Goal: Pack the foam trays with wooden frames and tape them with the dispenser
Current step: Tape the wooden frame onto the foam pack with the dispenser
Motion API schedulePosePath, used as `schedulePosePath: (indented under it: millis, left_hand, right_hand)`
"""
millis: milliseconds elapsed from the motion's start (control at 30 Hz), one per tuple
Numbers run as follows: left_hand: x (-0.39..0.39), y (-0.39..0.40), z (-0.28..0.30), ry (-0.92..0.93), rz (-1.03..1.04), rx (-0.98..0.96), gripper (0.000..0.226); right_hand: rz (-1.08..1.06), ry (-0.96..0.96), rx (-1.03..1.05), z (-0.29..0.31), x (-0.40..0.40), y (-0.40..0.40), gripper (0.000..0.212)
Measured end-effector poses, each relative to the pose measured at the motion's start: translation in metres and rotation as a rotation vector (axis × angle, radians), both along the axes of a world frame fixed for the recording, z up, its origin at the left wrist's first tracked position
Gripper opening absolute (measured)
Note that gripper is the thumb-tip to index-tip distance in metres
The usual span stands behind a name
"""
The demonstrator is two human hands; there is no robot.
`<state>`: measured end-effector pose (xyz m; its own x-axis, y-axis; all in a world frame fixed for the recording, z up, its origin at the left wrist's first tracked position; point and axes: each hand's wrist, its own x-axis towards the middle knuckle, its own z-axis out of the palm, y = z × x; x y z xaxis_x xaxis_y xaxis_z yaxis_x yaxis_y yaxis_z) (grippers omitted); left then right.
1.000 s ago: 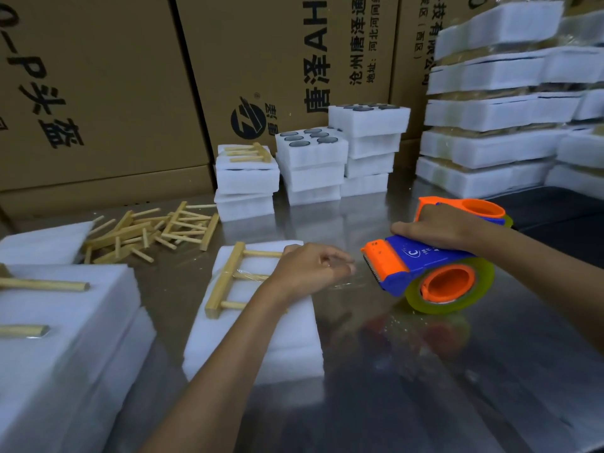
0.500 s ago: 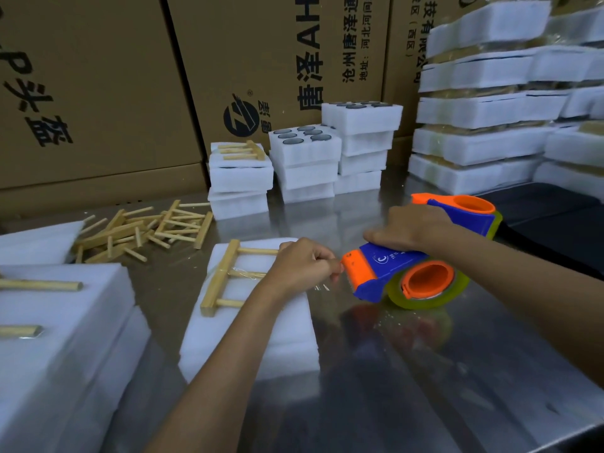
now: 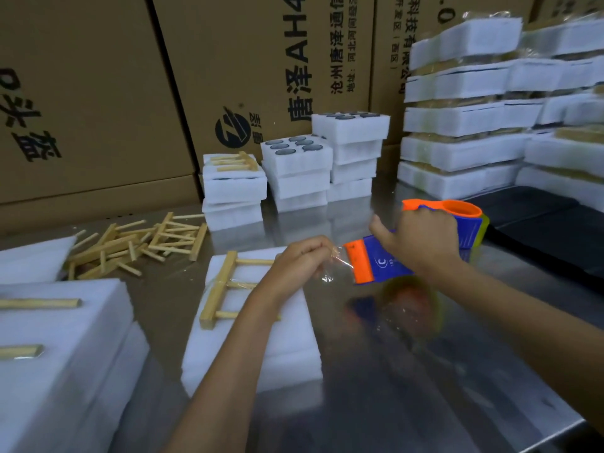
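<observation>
Touching left hand (image 3: 302,261): dispenser (image 3: 379,263)

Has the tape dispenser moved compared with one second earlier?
Yes. The tape dispenser moved left, toward the foam tray, and its orange end now nearly meets the left hand.

My left hand (image 3: 302,261) covers the wooden frame's (image 3: 225,286) right ends. I can't make out the tape roll (image 3: 410,308), smeared by blur, and the dispenser's (image 3: 425,243) handle sits under my right hand (image 3: 421,243).
</observation>
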<state>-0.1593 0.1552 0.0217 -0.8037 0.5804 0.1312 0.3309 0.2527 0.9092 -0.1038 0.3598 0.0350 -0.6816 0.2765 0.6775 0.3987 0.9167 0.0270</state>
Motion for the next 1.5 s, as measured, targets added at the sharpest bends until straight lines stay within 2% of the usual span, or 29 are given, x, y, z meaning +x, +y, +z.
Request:
schedulePosePath:
  millis: [67, 133, 233, 333, 400, 500, 567, 633, 767, 867, 1000, 1100, 1200, 1267, 1300, 1367, 1433, 1467, 1500]
  left_hand:
    - [0.002, 0.0, 0.0, -0.014, -0.013, -0.003, 0.031]
    - [0.003, -0.001, 0.001, -0.035, -0.034, -0.007, 0.034]
    - [0.007, -0.002, 0.004, -0.027, -0.064, -0.057, 0.029]
    - [0.009, 0.0, 0.005, 0.064, -0.075, -0.183, 0.026]
    - [0.008, 0.002, 0.005, 0.137, -0.064, -0.238, 0.031]
    - [0.007, 0.003, 0.005, 0.161, -0.054, -0.237, 0.037]
    - [0.007, 0.004, 0.003, 0.209, -0.055, -0.283, 0.03]
    - [0.007, 0.006, 0.001, 0.242, -0.044, -0.321, 0.025]
    - [0.005, 0.008, -0.004, 0.319, 0.01, -0.393, 0.037]
    - [-0.004, 0.009, -0.012, 0.445, 0.109, -0.406, 0.031]
    - [-0.006, 0.01, -0.006, 0.297, 0.278, -0.079, 0.022]
    - [-0.003, -0.003, 0.012, 0.269, 0.361, 0.205, 0.027]
    - [-0.001, -0.036, 0.028, 0.283, 0.55, 0.363, 0.024]
    - [-0.002, -0.066, 0.029, 0.225, 0.682, 0.396, 0.021]
    - [-0.001, -0.081, 0.025, 0.168, 0.744, 0.379, 0.019]
    - [0.0, -0.106, 0.008, -0.018, 0.83, 0.248, 0.015]
    - [0.004, -0.117, -0.007, -0.274, 0.77, 0.184, 0.02]
    - [0.008, -0.118, -0.012, -0.409, 0.698, 0.23, 0.026]
    - [0.012, -0.119, -0.016, -0.51, 0.644, 0.3, 0.03]
  right_hand:
    - [0.036, 0.078, -0.015, -0.016, 0.009, -0.001, 0.061]
    - [0.043, 0.062, -0.074, -0.033, 0.015, -0.001, 0.058]
    - [0.07, 0.067, -0.188, -0.046, 0.019, 0.0, 0.04]
    - [0.255, 0.188, -0.183, -0.043, 0.032, -0.014, 0.025]
    - [0.452, 0.25, -0.407, -0.042, 0.044, -0.038, 0.028]
    - [0.646, 0.114, -0.916, -0.049, 0.048, -0.07, 0.043]
    - [0.664, 0.032, -1.163, -0.053, 0.043, -0.078, 0.047]
    - [0.616, 0.036, -1.305, -0.055, 0.038, -0.081, 0.044]
    - [0.486, -0.007, -1.383, -0.061, 0.029, -0.086, 0.036]
    - [0.411, -0.063, -1.333, -0.062, 0.026, -0.088, 0.037]
    - [0.419, -0.238, -1.282, -0.067, 0.024, -0.106, 0.039]
    - [0.433, -0.299, -1.161, -0.063, 0.023, -0.112, 0.036]
    - [0.369, -0.294, -1.05, -0.063, 0.027, -0.107, 0.039]
    - [0.347, -0.195, -1.023, -0.068, 0.034, -0.103, 0.037]
    - [0.37, -0.1, -1.075, -0.071, 0.038, -0.102, 0.027]
    - [0.463, 0.018, -1.326, -0.074, 0.042, -0.107, 0.01]
    - [0.555, -0.096, -1.606, -0.075, 0.042, -0.123, 0.035]
    - [0.578, -0.187, -1.675, -0.075, 0.041, -0.133, 0.041]
    - [0.61, -0.228, -1.693, -0.073, 0.04, -0.143, 0.036]
